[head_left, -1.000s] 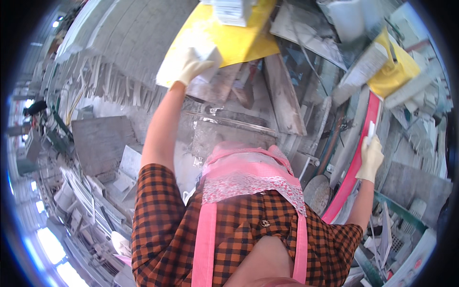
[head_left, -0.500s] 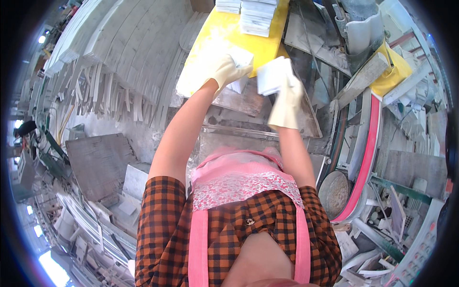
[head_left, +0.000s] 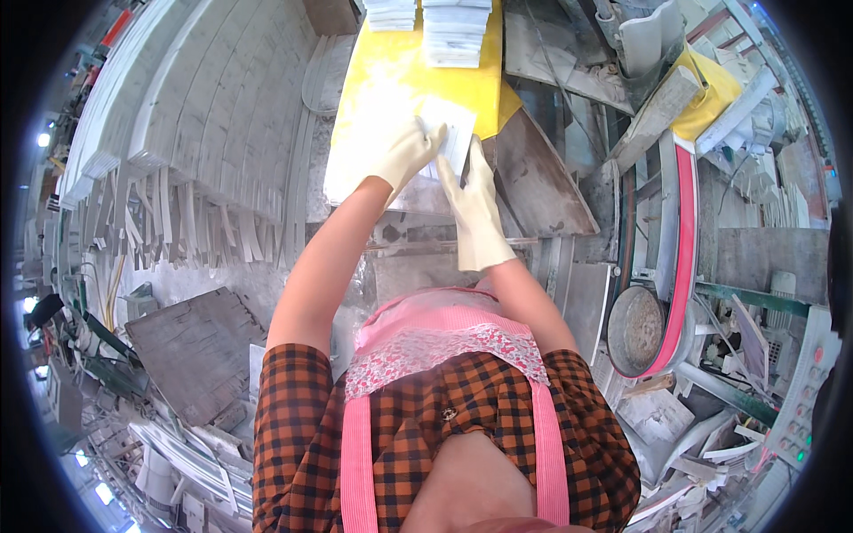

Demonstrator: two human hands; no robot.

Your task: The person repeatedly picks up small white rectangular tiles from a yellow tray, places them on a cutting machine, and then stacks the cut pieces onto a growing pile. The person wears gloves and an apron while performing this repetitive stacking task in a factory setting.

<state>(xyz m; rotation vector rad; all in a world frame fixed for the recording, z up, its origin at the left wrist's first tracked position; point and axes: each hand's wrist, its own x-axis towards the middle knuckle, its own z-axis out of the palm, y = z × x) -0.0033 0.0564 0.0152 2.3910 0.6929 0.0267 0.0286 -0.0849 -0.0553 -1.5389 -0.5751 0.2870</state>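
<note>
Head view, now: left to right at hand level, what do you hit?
Stack of long pale slabs → gloved left hand → white tile → gloved right hand → brownish board → pink-red belt.

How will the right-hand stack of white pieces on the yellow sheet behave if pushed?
The stack would probably shift in layers, since its thin pieces show separate, slightly uneven edges. Each piece is likely stiff, as those edges look fairly straight. Rolling seems unlikely, given the flat sides.
</note>
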